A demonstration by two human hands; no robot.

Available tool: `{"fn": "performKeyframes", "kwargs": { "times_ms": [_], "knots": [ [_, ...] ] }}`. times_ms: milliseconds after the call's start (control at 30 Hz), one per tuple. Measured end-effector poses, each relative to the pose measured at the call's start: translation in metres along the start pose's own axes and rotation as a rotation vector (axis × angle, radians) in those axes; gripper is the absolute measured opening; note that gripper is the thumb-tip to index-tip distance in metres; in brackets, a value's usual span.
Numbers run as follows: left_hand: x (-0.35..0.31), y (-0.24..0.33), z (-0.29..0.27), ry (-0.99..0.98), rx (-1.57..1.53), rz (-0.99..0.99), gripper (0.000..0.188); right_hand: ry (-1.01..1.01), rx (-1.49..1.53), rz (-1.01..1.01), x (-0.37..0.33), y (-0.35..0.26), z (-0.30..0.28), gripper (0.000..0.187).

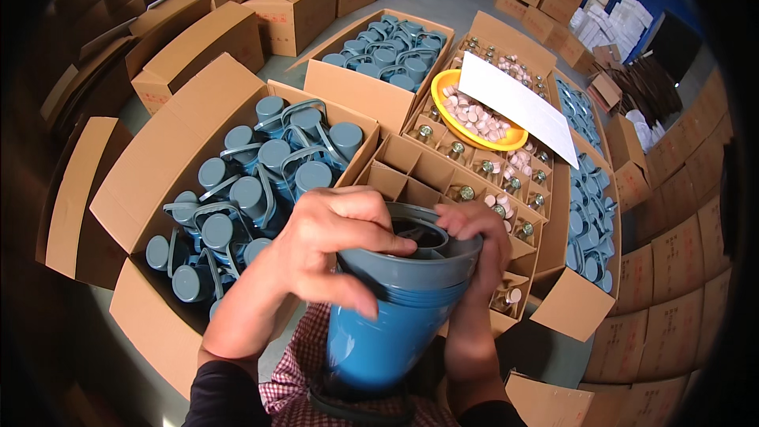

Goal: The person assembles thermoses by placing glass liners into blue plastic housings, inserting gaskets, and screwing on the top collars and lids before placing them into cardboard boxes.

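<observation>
In front of my body I hold a blue thermos jug [387,332], tilted, with its wide grey-blue mouth facing up. A dark round opening shows inside its rim. My left hand [332,241] is bent over the left side of the rim, fingers reaching over the mouth and thumb along the outside. My right hand [478,249] grips the right side, fingertips curled over the edge. A dark curved band, perhaps its handle, hangs by the jug's base. Left of my hands, an open carton [178,316] holds many grey-blue jug tops with loop handles [247,194].
Ahead, a divided carton [395,154] holds glass bottles [457,149]. On it lie a yellow basin [443,115] of pale stoppers [474,115] and a white sheet [514,99]. More cartons of grey-blue jugs [585,213] stand behind and right. Stacked boxes [672,269] line the right.
</observation>
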State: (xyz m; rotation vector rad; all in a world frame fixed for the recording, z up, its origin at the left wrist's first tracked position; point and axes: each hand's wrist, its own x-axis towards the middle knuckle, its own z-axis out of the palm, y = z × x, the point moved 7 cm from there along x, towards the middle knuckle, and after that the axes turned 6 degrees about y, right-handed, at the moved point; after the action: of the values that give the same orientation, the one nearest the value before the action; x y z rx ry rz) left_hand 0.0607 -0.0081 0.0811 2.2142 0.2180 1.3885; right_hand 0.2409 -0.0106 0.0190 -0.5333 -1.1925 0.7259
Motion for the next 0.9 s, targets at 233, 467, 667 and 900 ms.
{"fn": "performKeyframes", "kwargs": {
  "times_ms": [233, 467, 667, 900],
  "knots": [
    [0.010, 0.037, 0.020, -0.060, 0.376, -0.232, 0.047, -0.124, -0.337, -0.002, 0.000, -0.032, 0.014, 0.059],
    [-0.014, 0.027, 0.016, 0.025, 0.473, -0.216, 0.044, -0.133, -0.416, -0.065, 0.006, -0.017, 0.029, 0.029],
    [-0.031, -0.003, 0.005, 0.041, 0.432, -0.320, 0.038, -0.020, -0.235, 0.020, 0.002, 0.031, 0.023, 0.040],
    [-0.012, 0.005, 0.022, 0.005, 0.695, -0.303, 0.038, 0.097, -0.009, 0.149, 0.002, 0.053, 0.020, 0.052]
  ]
}}
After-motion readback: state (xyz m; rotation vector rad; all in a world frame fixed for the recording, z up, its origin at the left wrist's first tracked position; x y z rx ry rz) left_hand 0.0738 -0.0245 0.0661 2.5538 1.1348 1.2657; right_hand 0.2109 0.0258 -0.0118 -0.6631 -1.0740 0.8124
